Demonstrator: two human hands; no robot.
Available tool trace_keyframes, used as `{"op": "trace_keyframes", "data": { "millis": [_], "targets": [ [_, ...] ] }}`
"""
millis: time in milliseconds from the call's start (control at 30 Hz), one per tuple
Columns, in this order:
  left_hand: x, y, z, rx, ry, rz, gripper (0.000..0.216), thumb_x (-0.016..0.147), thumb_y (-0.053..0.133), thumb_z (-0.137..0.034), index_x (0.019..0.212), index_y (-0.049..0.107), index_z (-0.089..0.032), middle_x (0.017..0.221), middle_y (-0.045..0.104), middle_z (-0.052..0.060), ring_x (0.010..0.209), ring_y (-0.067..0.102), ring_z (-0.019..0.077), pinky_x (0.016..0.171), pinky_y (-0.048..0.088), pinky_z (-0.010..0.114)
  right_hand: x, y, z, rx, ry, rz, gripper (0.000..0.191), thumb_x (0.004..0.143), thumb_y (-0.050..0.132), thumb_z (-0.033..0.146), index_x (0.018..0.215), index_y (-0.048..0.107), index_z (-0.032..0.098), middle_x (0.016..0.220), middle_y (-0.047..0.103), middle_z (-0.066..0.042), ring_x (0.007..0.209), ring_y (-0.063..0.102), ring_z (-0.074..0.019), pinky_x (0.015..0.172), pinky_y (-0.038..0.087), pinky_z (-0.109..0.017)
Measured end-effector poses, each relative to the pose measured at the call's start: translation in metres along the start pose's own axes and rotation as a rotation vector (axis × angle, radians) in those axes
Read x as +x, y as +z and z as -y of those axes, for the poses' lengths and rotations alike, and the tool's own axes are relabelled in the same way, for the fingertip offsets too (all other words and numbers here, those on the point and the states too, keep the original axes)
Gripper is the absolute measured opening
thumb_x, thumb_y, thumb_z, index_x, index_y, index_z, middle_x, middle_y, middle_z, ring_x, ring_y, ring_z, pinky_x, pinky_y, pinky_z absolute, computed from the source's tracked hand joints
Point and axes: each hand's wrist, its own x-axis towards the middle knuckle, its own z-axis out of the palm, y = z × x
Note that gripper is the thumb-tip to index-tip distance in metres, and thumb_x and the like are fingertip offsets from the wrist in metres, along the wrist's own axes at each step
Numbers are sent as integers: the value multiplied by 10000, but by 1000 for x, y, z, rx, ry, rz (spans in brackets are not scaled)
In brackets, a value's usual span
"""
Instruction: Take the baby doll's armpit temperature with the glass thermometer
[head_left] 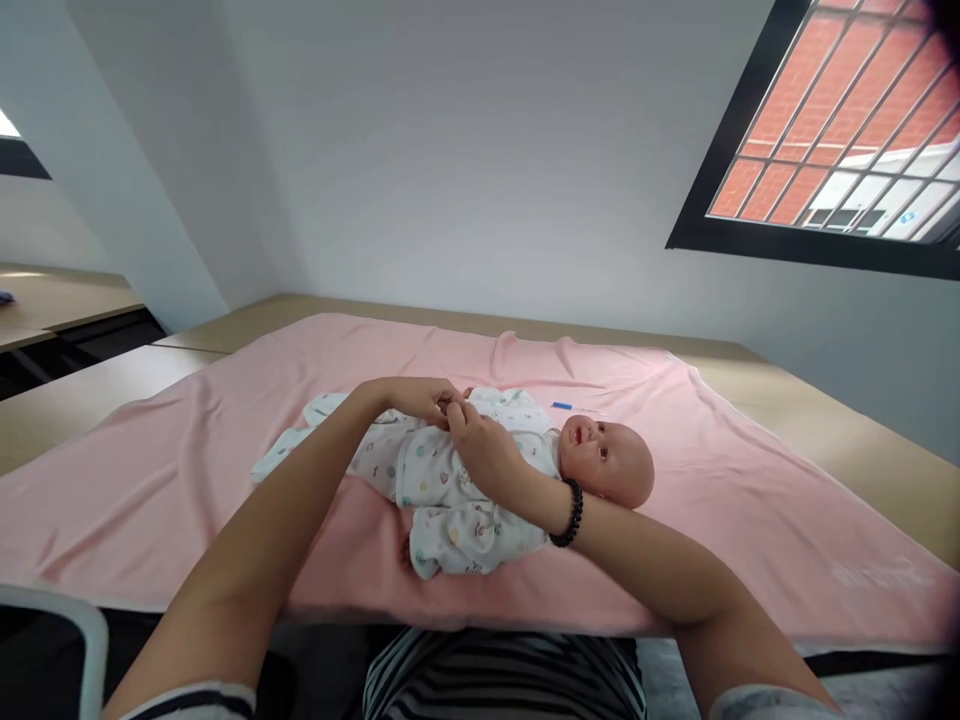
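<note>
A baby doll [607, 462] lies on its back, its head toward the right. It wears a white baby shirt [442, 470] with small coloured prints and matching trousers [379, 455]. My left hand [421, 398] reaches in from the left over the shirt's far side, its fingers pinched together. Over the doll's chest, my right hand [486, 445] meets it, fingers bent and closed at the same spot. What the fingertips hold is hidden between them, right by the shirt front. The doll's near sleeve [457, 540] lies spread toward me.
Under the doll a pink blanket [720, 500] covers much of the wooden table [787, 410]. A thin stick with a blue end [562, 405] lies beyond the doll's head. A white wall [480, 180] with a barred window [847, 140] stands behind the table.
</note>
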Motion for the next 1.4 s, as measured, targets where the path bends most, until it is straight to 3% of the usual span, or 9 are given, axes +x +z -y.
{"op": "trace_keyframes", "data": {
  "millis": [200,300,400,533,733,833,1100,1267,1400],
  "targets": [
    [-9,-2,-18,39,-46,76,218,833,684,-382,897,646,-178,818,653,3,752,591,157,677,456,249,10,-24,-15,-163,124,106,358,986,634,377,1274,618,165,1267,635,-100,1072,654,-231,904,574,-440],
    [-14,-3,-28,128,-101,74,240,819,705,-396,903,623,-187,855,647,3,774,584,158,667,442,243,0,-38,-36,-227,211,201,92,949,622,182,960,692,122,959,696,-93,858,661,-203,733,540,-341],
    [-21,-5,-40,198,-125,66,186,819,689,-350,858,602,-190,851,643,-4,763,569,152,656,424,241,-13,-49,-50,-220,226,248,140,840,575,49,772,644,150,758,660,-69,680,574,-178,573,374,-304],
    [-35,-2,-66,209,-144,94,134,809,692,-303,818,612,-196,828,662,-10,738,575,151,635,414,240,-30,-65,-59,23,69,241,53,829,628,168,790,603,193,775,647,-10,670,505,-143,579,299,-287],
    [-50,29,-109,247,-204,256,111,734,773,-275,750,678,-221,791,710,-11,749,639,182,614,419,250,-38,-73,-57,356,-312,618,147,833,736,251,971,717,204,822,698,12,759,629,-139,668,409,-245],
    [-52,41,-118,310,-212,267,172,720,808,-348,740,685,-229,817,729,-9,755,652,190,603,412,260,-35,-73,-57,383,-328,756,351,818,780,342,1147,720,236,857,740,10,795,673,-159,709,446,-254],
    [-42,14,-87,479,-354,-57,203,765,744,-341,886,644,-211,962,683,6,809,595,181,654,392,264,-21,-75,-100,284,5,377,181,795,699,284,962,662,222,933,686,-18,799,615,-170,637,433,-253],
    [-29,6,-62,398,-425,11,335,712,789,-375,953,619,-217,1066,680,21,885,598,204,681,397,263,-10,-53,-107,269,46,461,202,745,655,221,943,617,245,1029,673,-11,878,610,-190,664,449,-263],
    [-23,7,-53,383,-399,22,310,699,793,-343,908,602,-217,985,673,6,830,581,194,641,377,263,-5,-45,-93,150,135,454,198,702,623,143,856,536,232,865,642,8,711,538,-155,564,374,-256]
  ]
}}
